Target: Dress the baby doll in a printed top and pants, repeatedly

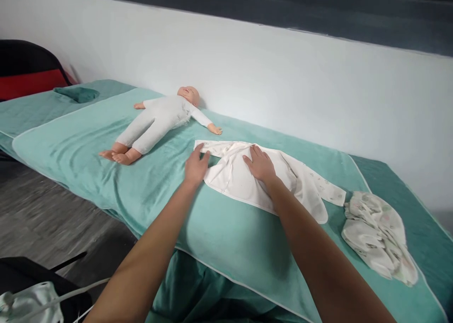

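A white baby shirt [240, 179] with small printed figures lies spread on the green bed cover, its sleeves stretched out to left and right. My left hand [197, 166] rests at the left sleeve's end, fingers apart, touching the cuff area. On the middle of the shirt lies my right hand [260, 164], flat with fingers stretched out. Neither hand grips anything. Farther back to the left, a baby doll [161, 117] in a white body suit lies face up, arms spread wide. Part of the shirt is hidden under my right forearm.
A crumpled pale printed cloth [378, 233] lies at the right on the green cover [219, 228]. A white wall [283, 77] stands behind the bed. A black and red chair [31, 77] is at the far left; a white cable [67, 295] hangs at lower left.
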`<state>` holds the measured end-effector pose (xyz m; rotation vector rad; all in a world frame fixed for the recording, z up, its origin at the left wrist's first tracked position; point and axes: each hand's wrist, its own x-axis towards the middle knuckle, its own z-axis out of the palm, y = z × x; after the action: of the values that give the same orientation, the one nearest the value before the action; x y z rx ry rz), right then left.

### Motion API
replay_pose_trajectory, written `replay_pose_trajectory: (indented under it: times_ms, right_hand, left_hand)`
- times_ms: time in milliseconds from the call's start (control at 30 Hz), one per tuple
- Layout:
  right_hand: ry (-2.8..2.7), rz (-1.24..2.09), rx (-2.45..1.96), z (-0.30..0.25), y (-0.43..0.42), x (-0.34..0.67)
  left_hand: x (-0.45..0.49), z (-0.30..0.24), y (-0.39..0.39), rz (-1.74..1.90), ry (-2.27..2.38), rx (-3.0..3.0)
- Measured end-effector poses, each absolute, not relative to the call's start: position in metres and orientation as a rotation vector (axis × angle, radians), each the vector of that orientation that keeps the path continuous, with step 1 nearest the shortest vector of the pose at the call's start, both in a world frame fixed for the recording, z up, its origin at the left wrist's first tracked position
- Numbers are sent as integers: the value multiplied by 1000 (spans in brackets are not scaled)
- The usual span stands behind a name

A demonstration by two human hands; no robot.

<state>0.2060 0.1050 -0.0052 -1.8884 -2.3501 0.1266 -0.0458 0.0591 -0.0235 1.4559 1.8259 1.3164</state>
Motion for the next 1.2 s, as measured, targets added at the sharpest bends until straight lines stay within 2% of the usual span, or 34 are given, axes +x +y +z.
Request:
replay_pose_trajectory:
  times_ms: [133,1200]
  right_hand:
    - [-2340,132,-1892,-5,104,206]
    - [-2305,110,-1905,-5,99,203]
  left_hand:
    - [-60,-28,75,1427,1660,1371]
    - [-70,-30,93,1356,1995,1507]
